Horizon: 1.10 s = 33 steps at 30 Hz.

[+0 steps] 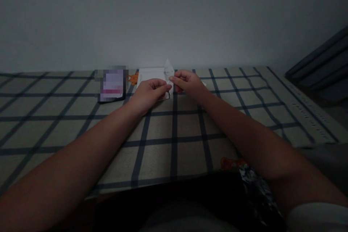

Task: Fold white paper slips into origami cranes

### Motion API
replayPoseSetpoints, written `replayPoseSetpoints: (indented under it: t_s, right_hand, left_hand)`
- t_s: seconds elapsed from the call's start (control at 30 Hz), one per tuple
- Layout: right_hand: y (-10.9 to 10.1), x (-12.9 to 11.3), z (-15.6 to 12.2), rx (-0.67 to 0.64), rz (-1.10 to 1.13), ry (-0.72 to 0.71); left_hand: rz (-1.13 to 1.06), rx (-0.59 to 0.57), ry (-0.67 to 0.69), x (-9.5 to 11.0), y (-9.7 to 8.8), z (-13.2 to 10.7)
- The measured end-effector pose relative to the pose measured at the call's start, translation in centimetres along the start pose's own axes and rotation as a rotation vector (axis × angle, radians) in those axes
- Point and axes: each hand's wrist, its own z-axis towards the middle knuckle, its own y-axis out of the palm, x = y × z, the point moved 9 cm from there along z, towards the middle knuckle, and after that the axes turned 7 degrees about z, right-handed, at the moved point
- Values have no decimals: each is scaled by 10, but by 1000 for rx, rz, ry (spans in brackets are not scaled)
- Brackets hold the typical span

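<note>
Near the back of the table, my right hand pinches a thin, whitish, see-through sheet, whose pointed corner sticks up above the fingers. Just left of it is my left hand, with thumb and fingers pressed together at the sheet's lower part. The sheet looks like a small piece of clear film or thin paper; the dim light hides its exact kind. Flat white paper or a white booklet lies behind and under my left hand, partly covered by it. A small white edge shows beyond my right wrist.
A dark-framed phone with a blurred, lit screen rests left of the hands. The checked tablecloth covers the table, with orange printed figures on it. A pale wall rises right behind. Dark grey folded material stands at the right.
</note>
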Motion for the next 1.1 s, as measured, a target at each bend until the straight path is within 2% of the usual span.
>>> replayPoseSetpoints:
  t_s: [0.2, 0.3, 0.47, 0.67, 0.83, 1.0, 1.1]
  right_hand:
    - [-1, 6, 1, -18, -36, 55]
    - [-3, 9, 1, -10, -13, 81]
    - [0, 14, 1, -27, 12, 134]
    - [0, 11, 3, -60, 41, 70]
    - [-9, 11, 3, -18, 7, 81]
    - [-10, 15, 3, -41, 14, 114]
    - [-7, 16, 3, -61, 2, 115]
  left_hand:
    - [45, 14, -13, -2, -2, -1]
    - [34, 64, 26, 3, -6, -2]
    - [89, 72, 53, 8, -8, -3]
    - [219, 18, 103, 11, -8, -1]
    - [191, 66, 89, 9, -14, 1]
    - [260, 167, 60, 7, -26, 5]
    - [211, 221, 66, 10, -31, 4]
